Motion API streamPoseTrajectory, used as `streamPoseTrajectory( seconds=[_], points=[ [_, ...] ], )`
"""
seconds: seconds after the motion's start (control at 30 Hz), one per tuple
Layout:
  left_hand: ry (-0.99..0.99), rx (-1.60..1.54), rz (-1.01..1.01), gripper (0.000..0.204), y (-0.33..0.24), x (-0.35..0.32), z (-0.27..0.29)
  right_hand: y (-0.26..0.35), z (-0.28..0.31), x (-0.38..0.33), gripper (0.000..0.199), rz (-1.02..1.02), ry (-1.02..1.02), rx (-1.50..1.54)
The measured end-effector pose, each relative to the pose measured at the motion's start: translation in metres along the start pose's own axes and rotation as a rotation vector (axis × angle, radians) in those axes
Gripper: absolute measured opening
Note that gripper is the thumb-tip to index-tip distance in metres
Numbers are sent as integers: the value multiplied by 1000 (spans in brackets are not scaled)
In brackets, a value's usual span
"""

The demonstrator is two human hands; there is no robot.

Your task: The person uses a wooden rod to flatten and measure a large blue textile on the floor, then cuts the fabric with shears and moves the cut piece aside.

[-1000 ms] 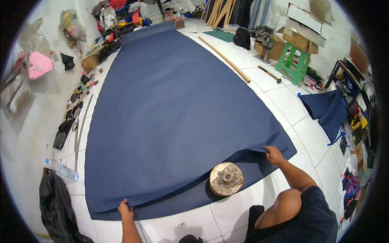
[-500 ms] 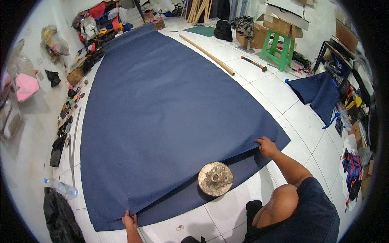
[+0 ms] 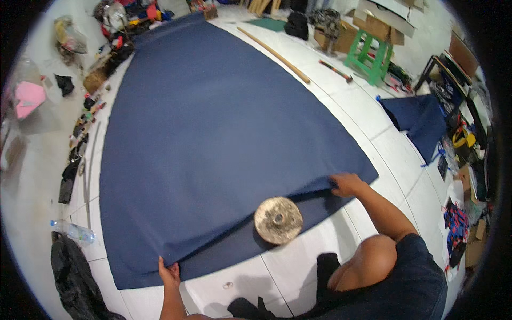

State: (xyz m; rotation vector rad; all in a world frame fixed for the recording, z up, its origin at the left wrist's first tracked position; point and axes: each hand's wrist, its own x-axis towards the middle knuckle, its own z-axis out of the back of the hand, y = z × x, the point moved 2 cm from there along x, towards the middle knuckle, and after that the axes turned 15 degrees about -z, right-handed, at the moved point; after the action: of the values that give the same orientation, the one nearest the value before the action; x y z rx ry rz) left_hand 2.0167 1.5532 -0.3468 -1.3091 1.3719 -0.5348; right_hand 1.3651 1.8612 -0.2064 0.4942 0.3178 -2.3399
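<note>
A large navy-blue fabric sheet is spread over the floor, its near part in two layers. Its upper layer's near edge is pinched by my left hand at the lower left, fingers closed on the cloth with one digit pointing up. My right hand grips the same edge near the right corner, its fingertips partly hidden and a little blurred. Between the hands the edge is lifted slightly, leaving a dark gap over the lower layer. A round, worn, stained disc-shaped weight with a central hole rests on the lower layer.
A wooden pole and a hammer lie right of the sheet. Beyond them stands a green stool. Clutter lines both sides, with a plastic bottle and black cloth at left and navy fabric at right.
The view has shifted, so the sheet and weight appear higher and slightly left. Both hands still grip the fabric edge; one digit of my left hand now points up.
</note>
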Motion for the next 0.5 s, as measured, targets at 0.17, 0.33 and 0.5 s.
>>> streamPoseTrajectory(
  seconds=[0.17,0.33,0.5],
  points=[
    [158,134,234,57,16,-15,-16,172,41,-53,62,586,-133,313],
    [202,269,208,52,35,-22,-34,187,31,-73,51,879,-293,76],
    [242,331,226,46,26,-4,-29,188,17,-70,36,822,-278,204]
  ],
)
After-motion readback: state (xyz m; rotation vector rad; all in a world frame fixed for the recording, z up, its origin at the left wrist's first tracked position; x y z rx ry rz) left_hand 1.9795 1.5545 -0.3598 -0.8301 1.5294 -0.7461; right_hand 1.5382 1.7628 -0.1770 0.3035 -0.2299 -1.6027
